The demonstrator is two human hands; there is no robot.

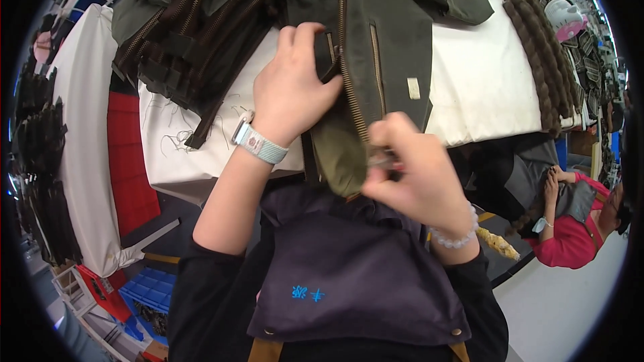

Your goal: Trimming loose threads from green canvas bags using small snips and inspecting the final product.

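Observation:
In the head view, my left hand (296, 84) grips the dark olive jacket (402, 57) left of its long brass zipper (341, 17), fingers curled over the fabric. My right hand (409, 171), slightly blurred, is closed around a small metal tool (384, 162) with some red on it, beside the zipper's lower part. A lighter olive lining (332, 164) shows between my hands. Short side zippers and a small pale patch are on the jacket, which lies over a white-covered table (483, 80) and hangs past its front edge.
More olive garments with zippers (181, 13) and loose threads lie at the left. Brown furry strips (537, 60) are at the right. A white-covered bench (84, 121), red panel (134, 161) and blue crates (141, 295) stand left. A person in pink (563, 248) works at the right.

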